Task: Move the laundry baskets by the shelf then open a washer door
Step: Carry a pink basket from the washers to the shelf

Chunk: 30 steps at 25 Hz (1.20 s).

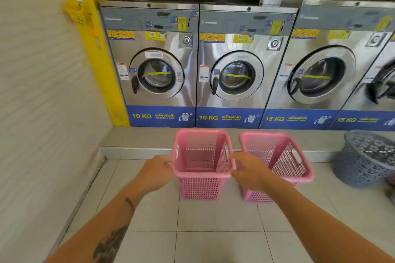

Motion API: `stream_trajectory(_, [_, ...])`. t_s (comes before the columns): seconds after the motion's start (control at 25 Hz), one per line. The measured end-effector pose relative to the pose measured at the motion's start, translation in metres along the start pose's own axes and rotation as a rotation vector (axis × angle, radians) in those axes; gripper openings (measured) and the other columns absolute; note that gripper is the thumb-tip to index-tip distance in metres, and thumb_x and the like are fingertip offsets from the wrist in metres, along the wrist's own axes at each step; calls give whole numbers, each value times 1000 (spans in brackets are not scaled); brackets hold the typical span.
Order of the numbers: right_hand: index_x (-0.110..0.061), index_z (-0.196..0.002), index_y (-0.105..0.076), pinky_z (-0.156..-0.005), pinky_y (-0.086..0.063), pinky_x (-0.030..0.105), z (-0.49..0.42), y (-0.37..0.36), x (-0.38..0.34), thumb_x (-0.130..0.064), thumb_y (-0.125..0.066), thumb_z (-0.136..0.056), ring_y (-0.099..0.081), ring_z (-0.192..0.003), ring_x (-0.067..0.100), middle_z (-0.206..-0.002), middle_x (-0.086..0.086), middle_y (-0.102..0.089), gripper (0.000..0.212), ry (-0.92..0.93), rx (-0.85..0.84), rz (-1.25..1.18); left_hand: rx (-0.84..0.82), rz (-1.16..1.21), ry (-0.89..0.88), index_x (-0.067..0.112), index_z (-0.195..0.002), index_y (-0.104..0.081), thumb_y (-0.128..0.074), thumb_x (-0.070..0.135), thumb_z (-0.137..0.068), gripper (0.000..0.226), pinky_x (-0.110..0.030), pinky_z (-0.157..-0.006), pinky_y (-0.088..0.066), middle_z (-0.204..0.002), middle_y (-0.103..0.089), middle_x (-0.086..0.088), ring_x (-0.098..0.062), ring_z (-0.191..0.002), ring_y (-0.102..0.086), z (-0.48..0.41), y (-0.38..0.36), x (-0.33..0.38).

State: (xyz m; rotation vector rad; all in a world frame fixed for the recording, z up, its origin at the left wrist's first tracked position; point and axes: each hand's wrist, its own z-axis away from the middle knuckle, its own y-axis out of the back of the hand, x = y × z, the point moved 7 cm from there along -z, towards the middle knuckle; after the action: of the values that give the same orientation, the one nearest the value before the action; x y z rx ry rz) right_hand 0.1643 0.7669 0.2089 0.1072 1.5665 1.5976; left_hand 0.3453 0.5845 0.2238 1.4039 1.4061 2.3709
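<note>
I have both hands at the left pink basket (202,162), which stands on the tile floor (213,241) at frame centre, just below the step (136,152) under the washers. My left hand (157,172) is curled at its left rim; my right hand (249,172) sits at its right rim, fingers half open, in the gap toward the second pink basket (277,164) just beside it. Whether either hand has truly closed on the rim I cannot tell. A grey basket (363,158) stands at the right edge. No shelf is in view.

Both pink baskets look empty, thin mesh plastic, so I judge them light, fairly stiff at the rim and springy in the walls. The rim or the slot handles near the top are the places to grip.

Readable writing: the blue bands say "10 KG" on washer 1 (154,66) and washer 2 (241,70), and "15 KG" on the third (320,74). Yellow tags show "1" and "2". The notices above are too blurred to read. Those three doors look shut, black handles at their left.
</note>
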Motion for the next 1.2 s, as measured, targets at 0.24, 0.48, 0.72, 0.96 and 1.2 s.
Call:
stream_trajectory(0.24, [-23, -139, -47, -108, -39, 42, -140, 27, 59, -24, -57, -78, -46, -130, 24, -145, 6, -46, 61, -56, -21, -34, 2, -103, 71, 13, -116, -63, -53, 23, -94, 26, -27, -79, -43, -98, -54, 2, -14, -88, -49, -128, -29, 21])
stream_trajectory(0.48, [-23, -136, -45, -102, -42, 44, -267, 18, 103, -13, -57, -80, -48, -124, 28, -138, 9, -47, 58, -117, -82, -9, -23, -196, 237, 24, -134, -46, -53, 44, -86, 52, -39, -93, -47, -130, -49, -7, -26, -116, -50, -261, -72, -29])
stream_trajectory(0.72, [-23, -141, -37, -106, -38, 53, -411, -81, 198, -12, -54, -77, -38, -136, 35, -149, 11, -35, 67, -350, -215, 5, -120, -248, 325, 28, -138, -39, -52, 45, -82, 59, -51, -100, -42, -141, -37, -7, -32, -126, -40, -424, -159, -124])
stream_trajectory(0.96, [-35, -144, -30, -106, -38, 60, -482, -172, 283, -10, -56, -68, -28, -140, 39, -156, 8, -24, 84, -599, -275, -52, -308, -337, 408, 34, -146, -26, -57, 36, -81, 72, -52, -109, -35, -159, -12, -13, -40, -139, -28, -525, -228, -217])
stream_trajectory(1.2, [-28, -146, -33, -81, -58, 51, -502, -207, 318, -2, -61, -75, -53, -114, 35, -141, 8, -34, 80, -737, -245, -141, -357, -265, 418, 29, -146, -28, -66, 16, -79, 79, -22, -62, -55, -145, -33, -6, -27, -116, -55, -561, -259, -271])
